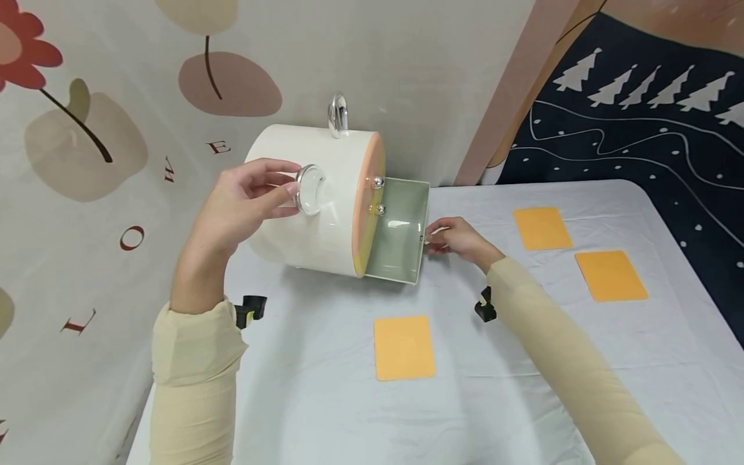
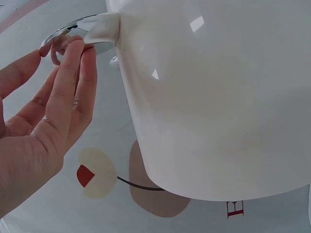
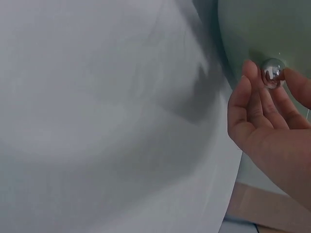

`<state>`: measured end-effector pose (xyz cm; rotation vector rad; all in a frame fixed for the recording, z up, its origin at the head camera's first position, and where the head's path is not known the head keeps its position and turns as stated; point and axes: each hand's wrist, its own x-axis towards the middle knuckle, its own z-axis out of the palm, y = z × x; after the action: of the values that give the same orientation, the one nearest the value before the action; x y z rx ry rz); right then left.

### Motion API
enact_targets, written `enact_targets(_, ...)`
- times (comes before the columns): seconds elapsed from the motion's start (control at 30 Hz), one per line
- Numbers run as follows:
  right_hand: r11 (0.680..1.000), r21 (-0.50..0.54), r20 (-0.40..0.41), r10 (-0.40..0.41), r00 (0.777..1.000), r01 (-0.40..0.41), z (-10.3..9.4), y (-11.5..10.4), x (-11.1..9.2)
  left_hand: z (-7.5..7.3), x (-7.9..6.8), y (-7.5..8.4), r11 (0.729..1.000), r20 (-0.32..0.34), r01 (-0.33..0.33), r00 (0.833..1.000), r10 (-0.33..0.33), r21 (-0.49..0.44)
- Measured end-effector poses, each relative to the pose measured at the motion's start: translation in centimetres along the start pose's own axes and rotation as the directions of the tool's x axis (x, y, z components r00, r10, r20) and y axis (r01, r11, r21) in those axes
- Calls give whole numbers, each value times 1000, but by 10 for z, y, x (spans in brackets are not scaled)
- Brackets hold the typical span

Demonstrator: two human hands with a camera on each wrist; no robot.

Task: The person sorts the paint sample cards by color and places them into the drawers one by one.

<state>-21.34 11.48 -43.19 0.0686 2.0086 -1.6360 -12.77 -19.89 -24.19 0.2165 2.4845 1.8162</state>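
Observation:
A cream drum-shaped box with an orange and yellow front stands on the table, a green drawer drawn out of its lower front. In the head view, my left hand pinches the shiny handle on the box's near side. A silver knob on the drawer's front sits between the thumb and fingers of my right hand. The drawer's visible inside holds nothing. Two more silver knobs show above it on the front, and another shiny handle rises on the far side.
One orange card lies on the white tablecloth in front of the box. Two more orange cards lie to the right. A printed curtain hangs close behind the box, and a dark cloth with white trees borders the table's right.

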Motion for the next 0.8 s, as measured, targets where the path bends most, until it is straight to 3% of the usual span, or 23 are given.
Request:
enact_targets(0.27, 999, -35, 7, 25, 1000, -25, -23, 11, -10, 0, 0, 1, 1000, 0, -6, 1000, 6, 4)
enact_targets(0.53, 999, -35, 25, 20, 1000, -19, -27, 14, -14, -1, 0, 1, 1000, 4, 6, 1000, -6, 8)
enact_targets(0.8, 992, -110, 77, -57, 995, 65, -45, 12, -34, 1, -1, 2, 1000, 1, 14, 1000, -14, 10)
